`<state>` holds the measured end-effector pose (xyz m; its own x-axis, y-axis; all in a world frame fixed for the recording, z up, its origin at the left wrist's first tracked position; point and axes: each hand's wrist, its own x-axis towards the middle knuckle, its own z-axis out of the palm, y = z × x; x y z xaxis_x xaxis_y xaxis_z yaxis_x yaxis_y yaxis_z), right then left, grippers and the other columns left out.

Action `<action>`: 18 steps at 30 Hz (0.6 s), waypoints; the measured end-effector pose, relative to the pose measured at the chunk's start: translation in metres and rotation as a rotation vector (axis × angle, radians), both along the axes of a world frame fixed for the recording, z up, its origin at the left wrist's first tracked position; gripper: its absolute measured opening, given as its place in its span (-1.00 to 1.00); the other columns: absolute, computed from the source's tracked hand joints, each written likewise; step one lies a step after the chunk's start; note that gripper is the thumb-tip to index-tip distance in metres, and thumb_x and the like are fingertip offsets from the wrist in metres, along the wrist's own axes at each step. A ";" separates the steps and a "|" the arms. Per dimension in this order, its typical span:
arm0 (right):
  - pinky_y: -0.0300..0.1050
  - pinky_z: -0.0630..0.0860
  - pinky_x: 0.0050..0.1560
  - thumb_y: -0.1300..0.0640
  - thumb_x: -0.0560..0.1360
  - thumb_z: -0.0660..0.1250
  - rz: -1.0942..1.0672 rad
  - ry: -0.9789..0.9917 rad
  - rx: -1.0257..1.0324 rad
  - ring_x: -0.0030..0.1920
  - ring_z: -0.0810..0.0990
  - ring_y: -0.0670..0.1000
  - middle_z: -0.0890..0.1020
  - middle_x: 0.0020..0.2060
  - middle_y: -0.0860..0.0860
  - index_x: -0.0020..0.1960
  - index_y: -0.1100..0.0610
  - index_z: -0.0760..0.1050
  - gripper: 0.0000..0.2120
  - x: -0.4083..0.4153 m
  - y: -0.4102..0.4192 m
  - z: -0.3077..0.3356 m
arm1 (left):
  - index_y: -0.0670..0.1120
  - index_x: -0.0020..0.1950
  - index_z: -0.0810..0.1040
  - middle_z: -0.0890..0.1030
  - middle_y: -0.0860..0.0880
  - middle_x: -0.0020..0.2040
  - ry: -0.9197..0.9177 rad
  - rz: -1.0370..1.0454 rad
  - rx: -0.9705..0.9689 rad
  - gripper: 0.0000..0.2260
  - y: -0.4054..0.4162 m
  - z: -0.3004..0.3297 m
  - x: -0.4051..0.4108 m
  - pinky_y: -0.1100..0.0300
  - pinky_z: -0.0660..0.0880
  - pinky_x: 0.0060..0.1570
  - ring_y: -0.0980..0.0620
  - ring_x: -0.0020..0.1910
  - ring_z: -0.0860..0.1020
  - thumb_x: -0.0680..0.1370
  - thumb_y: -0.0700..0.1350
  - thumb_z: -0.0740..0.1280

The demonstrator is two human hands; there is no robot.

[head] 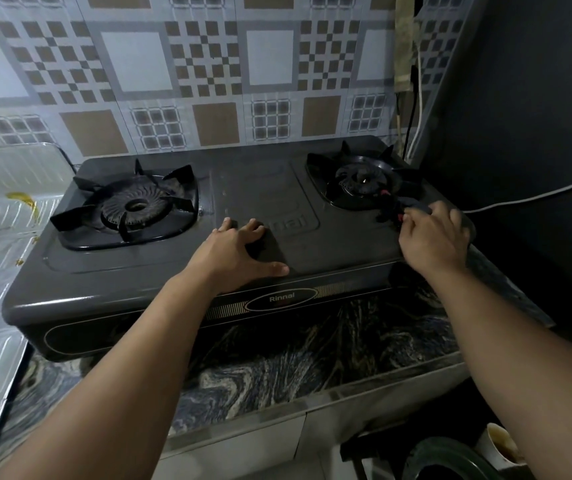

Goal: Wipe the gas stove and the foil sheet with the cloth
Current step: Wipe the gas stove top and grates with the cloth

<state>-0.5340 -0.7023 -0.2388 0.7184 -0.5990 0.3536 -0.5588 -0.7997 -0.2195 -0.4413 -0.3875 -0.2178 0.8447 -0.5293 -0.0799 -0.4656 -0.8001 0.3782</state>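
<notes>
We find the widest open stretch on the gas stove (pixel 260 188) in its flat middle panel, between the left burner grate (pixel 128 206) and the right burner grate (pixel 364 181), whose raised prongs block low passes on either side. Our left hand (pixel 236 251) lies spread on the near part of that panel. Our right hand (pixel 433 237) with the dark cloth (pixel 399 211) fills the near right corner. The dark wall (pixel 527 133) hems the right edge; the foil sheet (pixel 4 209) rises along the left.
</notes>
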 end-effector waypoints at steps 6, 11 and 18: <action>0.16 0.34 0.18 -0.02 0.60 0.07 -0.112 0.043 0.006 0.22 0.34 0.26 0.42 0.22 0.17 0.25 -0.01 0.52 -0.65 -0.003 -0.023 0.003 | 0.15 0.55 0.19 0.12 0.12 0.58 -0.005 0.009 0.005 -0.05 0.000 -0.001 -0.003 -0.09 0.05 0.51 -0.08 0.59 -0.06 0.25 0.52 0.30; 0.15 0.32 0.21 -0.05 0.61 0.03 -0.148 0.107 0.095 0.26 0.30 0.25 0.37 0.25 0.16 0.24 -0.03 0.50 -0.65 0.004 -0.039 0.010 | 0.18 0.55 0.20 0.12 0.09 0.59 -0.018 0.026 0.008 -0.07 0.000 -0.001 -0.004 -0.07 0.09 0.49 -0.10 0.58 0.01 0.26 0.52 0.30; 0.16 0.28 0.26 -0.04 0.61 -0.03 -0.165 0.183 0.200 0.30 0.25 0.24 0.31 0.30 0.16 0.27 -0.04 0.44 -0.64 0.009 -0.051 0.018 | 0.16 0.55 0.20 0.11 0.13 0.59 -0.027 0.029 0.003 -0.09 -0.001 0.003 -0.010 -0.06 0.09 0.49 -0.07 0.58 -0.01 0.28 0.49 0.31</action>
